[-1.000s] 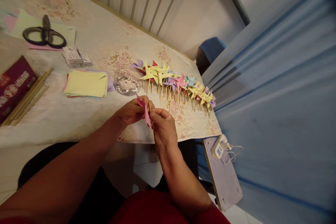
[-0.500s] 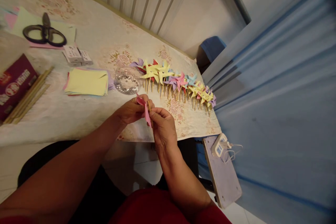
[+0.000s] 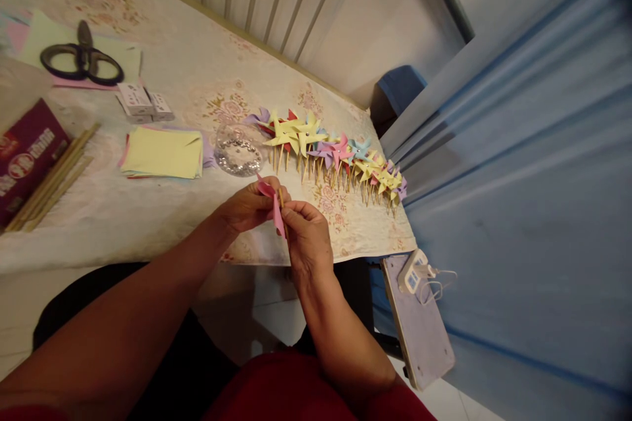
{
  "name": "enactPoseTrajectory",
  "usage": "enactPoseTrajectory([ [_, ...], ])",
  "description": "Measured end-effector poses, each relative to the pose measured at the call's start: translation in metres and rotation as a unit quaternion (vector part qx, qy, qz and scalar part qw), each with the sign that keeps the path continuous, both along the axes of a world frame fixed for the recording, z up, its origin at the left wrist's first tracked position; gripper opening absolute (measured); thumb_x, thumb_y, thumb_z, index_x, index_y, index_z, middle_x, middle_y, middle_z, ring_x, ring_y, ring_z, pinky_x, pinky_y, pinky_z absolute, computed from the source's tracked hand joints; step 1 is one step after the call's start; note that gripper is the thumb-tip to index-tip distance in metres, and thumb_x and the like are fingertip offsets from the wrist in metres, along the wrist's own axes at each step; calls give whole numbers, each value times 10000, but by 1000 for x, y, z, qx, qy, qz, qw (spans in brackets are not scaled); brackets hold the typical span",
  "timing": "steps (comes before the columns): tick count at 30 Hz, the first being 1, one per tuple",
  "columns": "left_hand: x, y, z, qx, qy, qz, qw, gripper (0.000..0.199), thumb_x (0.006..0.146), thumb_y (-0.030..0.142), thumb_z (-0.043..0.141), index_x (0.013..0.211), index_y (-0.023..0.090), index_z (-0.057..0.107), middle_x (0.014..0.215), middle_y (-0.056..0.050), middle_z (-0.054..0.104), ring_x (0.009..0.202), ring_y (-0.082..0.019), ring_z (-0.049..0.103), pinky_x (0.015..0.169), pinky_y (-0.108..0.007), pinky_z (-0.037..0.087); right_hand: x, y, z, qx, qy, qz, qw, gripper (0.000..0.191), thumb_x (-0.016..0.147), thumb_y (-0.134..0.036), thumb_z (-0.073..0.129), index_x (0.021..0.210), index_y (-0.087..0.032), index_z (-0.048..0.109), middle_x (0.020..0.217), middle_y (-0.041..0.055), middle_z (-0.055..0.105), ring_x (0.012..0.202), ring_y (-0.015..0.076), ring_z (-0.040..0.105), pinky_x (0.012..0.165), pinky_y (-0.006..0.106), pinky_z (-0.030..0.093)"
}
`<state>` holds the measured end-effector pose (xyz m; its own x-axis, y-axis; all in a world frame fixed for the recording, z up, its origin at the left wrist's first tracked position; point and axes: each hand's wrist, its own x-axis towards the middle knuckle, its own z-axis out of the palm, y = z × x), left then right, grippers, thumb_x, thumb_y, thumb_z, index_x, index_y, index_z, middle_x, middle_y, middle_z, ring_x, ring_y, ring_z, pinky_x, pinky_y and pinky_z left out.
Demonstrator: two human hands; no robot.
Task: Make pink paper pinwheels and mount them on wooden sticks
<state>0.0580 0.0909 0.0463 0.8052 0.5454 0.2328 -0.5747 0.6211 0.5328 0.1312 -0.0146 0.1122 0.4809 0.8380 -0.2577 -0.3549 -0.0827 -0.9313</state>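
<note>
My left hand (image 3: 253, 204) is closed on a pink paper pinwheel (image 3: 277, 216) near the front edge of the table. Its folded paper is seen almost edge-on. A thin wooden stick (image 3: 282, 197) stands against the paper, pinched by the fingers of my right hand (image 3: 310, 231). Whether a pin joins paper and stick is hidden by the fingers. Just beyond my hands lies a clear round dish (image 3: 239, 156) of small shiny pins. To its right, finished paper pinwheels (image 3: 340, 152) in yellow, pink, purple, blue and red lie in a long row with their sticks toward me.
Left of the dish is a stack of yellow paper sheets (image 3: 162, 152), with small white boxes (image 3: 135, 100) behind it. Scissors (image 3: 83, 60) rest on more paper. Bundled sticks (image 3: 54, 181) lie beside a purple box (image 3: 30, 161). A power strip (image 3: 415, 271) sits on a small stand at right.
Almost nothing differs. Both hands keep the same hold on the pink pinwheel and the stick, and the view has shifted very slightly.
</note>
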Motion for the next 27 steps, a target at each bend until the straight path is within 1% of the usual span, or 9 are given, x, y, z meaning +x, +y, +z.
enactPoseTrajectory([
  [6,1,1,-2,5,-7,-4,1000,289,674,205,849,637,173,564,616,8,577,560,-124,550,498,-231,465,0,0,0,5,7,-3,1000,173,600,-268,766,690,-191,640,556,-37,602,470,84,476,480,222,375],
  [14,1,1,-4,7,3,1,1000,297,664,209,855,638,170,561,606,13,559,571,-121,552,519,-222,441,0,0,0,2,-5,-3,1000,170,603,-271,759,694,-192,638,562,-39,597,484,90,475,489,226,371],
  [18,1,1,-4,7,-4,6,1000,276,676,194,848,645,166,574,611,14,562,587,-115,557,541,-217,446,0,0,0,6,-2,-2,1000,170,611,-273,758,698,-193,636,568,-40,593,492,89,476,497,224,366],
  [27,1,1,-3,11,-2,4,1000,291,672,170,845,644,170,555,622,16,575,580,-111,564,526,-211,448,0,0,-1,9,-3,-7,1000,173,599,-259,768,698,-196,640,548,-53,578,491,85,461,498,220,336],
])
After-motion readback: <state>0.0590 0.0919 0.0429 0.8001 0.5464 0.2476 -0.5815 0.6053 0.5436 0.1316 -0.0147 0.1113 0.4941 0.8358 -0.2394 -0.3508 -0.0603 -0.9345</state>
